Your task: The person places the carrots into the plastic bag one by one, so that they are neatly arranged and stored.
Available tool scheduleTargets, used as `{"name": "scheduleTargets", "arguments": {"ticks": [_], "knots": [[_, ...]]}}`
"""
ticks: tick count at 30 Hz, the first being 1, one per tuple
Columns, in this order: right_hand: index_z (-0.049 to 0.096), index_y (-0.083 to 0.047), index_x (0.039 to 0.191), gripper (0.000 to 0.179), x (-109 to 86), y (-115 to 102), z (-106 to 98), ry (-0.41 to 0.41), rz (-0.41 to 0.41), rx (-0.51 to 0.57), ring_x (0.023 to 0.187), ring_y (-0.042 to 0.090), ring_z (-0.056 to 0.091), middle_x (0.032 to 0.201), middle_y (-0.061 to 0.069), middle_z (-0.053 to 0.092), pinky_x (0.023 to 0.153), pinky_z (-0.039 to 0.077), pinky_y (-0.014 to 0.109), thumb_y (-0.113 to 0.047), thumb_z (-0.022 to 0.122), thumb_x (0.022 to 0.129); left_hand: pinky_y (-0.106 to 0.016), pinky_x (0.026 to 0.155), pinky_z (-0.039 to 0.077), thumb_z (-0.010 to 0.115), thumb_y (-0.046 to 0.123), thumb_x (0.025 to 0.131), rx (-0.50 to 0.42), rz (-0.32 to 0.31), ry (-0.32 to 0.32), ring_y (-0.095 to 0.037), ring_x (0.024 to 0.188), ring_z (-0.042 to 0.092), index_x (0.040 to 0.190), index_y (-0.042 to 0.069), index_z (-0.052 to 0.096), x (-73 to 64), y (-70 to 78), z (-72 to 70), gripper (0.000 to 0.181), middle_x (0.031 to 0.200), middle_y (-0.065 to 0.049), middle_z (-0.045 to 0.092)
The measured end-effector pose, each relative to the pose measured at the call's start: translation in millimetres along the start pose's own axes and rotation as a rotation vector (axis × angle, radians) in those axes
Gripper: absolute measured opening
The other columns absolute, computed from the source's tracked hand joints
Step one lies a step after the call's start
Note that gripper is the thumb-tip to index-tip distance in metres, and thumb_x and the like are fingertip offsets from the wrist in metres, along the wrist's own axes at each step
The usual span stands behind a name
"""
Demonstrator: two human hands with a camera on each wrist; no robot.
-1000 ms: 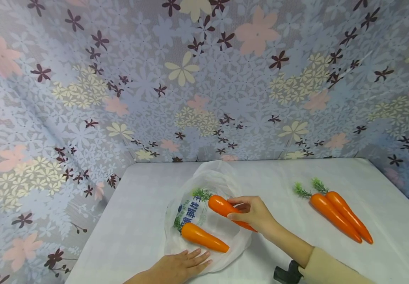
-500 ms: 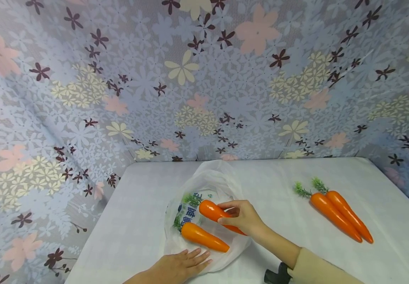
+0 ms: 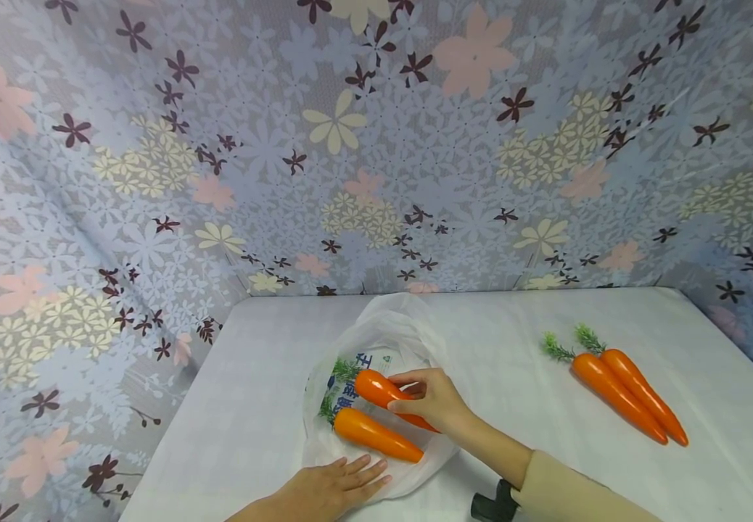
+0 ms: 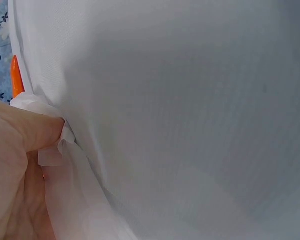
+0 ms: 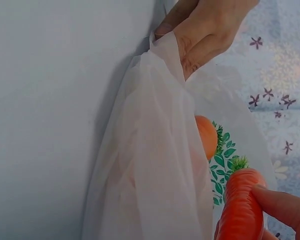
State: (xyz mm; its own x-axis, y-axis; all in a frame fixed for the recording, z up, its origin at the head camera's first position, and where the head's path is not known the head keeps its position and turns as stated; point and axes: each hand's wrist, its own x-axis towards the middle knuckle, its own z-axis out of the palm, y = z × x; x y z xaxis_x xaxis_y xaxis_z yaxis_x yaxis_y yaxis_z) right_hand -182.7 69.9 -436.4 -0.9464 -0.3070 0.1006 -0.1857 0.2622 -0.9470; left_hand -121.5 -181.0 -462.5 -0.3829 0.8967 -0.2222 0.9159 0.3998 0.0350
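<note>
A thin white plastic bag (image 3: pixel 402 308) with blue and green print lies mouth-on toward me in the head view. One orange carrot (image 3: pixel 373 435) with a green top rests inside it. My right hand (image 3: pixel 438 399) grips a second carrot (image 3: pixel 374 389) around its middle and lower part, its leafy end over the bag's print. In the right wrist view the thumb presses on this carrot (image 5: pixel 242 205). At the bag's near edge, my left hand (image 3: pixel 327 486) has its fingers inside; the left wrist view shows the thumb (image 4: pixel 45 131) outside, pinching the rim.
Two more carrots (image 3: pixel 618 399) lie side by side on the white table (image 3: pixel 513 333), to the right. A black object (image 3: pixel 494 504) sits at the right wrist, by the beige sleeve (image 3: pixel 572 489). Flower-patterned cloth (image 3: pixel 376 145) stands behind the table and along its sides.
My right hand has moved left and slightly down with its carrot, bringing it deeper over the bag and close beside the carrot inside. My left hand has stayed in place.
</note>
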Motion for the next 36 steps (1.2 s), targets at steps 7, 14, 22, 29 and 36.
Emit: {"name": "scheduleTargets", "arguments": {"ticks": [7, 14, 22, 29, 36], "knots": [[0.071, 0.008, 0.113, 0.037, 2.2, 0.3, 7.4, 0.018, 0.021, -0.008, 0.086, 0.028, 0.069, 0.106, 0.019, 0.071, 0.075, 0.059, 0.037, -0.003, 0.083, 0.080, -0.031, 0.108, 0.040, 0.039, 0.057, 0.102, 0.059, 0.024, 0.033, -0.018, 0.144, 0.035, 0.157, 0.010, 0.033, -0.4, -1.0, 1.0, 0.073, 0.161, -0.004, 0.031], [0.072, 0.007, 0.111, 0.036, 1.5, 3.5, 14.5, 0.037, 0.036, -0.031, 0.083, 0.025, 0.068, 0.103, 0.017, 0.072, 0.075, 0.059, 0.036, -0.002, 0.083, 0.078, -0.030, 0.108, 0.040, 0.040, 0.058, 0.102, 0.050, 0.017, 0.023, -0.017, 0.145, 0.034, 0.157, 0.011, 0.032, 0.5, -0.4, 2.0, 0.073, 0.162, -0.003, 0.030], [0.072, 0.008, 0.109, 0.034, 0.0, 5.8, 21.5, 0.035, 0.046, -0.031, 0.082, 0.025, 0.068, 0.101, 0.016, 0.072, 0.076, 0.059, 0.037, 0.000, 0.082, 0.078, -0.030, 0.109, 0.039, 0.038, 0.057, 0.102, 0.031, 0.010, 0.017, -0.016, 0.145, 0.033, 0.157, 0.011, 0.032, -0.2, -0.3, 3.1, 0.072, 0.162, -0.002, 0.029], [0.072, 0.006, 0.109, 0.035, -0.2, 10.6, 27.5, 0.025, 0.056, -0.030, 0.083, 0.024, 0.069, 0.101, 0.015, 0.072, 0.077, 0.058, 0.039, -0.001, 0.083, 0.077, -0.030, 0.107, 0.042, 0.039, 0.054, 0.103, 0.079, 0.025, 0.049, -0.017, 0.142, 0.038, 0.155, 0.010, 0.035, -1.7, 0.9, 3.0, 0.068, 0.160, -0.004, 0.034], [0.072, 0.005, 0.110, 0.036, -1.3, 12.4, 29.8, 0.031, 0.071, -0.065, 0.084, 0.025, 0.068, 0.102, 0.014, 0.072, 0.078, 0.058, 0.040, -0.003, 0.084, 0.077, -0.029, 0.107, 0.041, 0.038, 0.055, 0.103, 0.096, 0.022, 0.052, -0.017, 0.142, 0.038, 0.155, 0.010, 0.035, -2.5, 1.9, 2.6, 0.069, 0.160, -0.004, 0.034]]}}
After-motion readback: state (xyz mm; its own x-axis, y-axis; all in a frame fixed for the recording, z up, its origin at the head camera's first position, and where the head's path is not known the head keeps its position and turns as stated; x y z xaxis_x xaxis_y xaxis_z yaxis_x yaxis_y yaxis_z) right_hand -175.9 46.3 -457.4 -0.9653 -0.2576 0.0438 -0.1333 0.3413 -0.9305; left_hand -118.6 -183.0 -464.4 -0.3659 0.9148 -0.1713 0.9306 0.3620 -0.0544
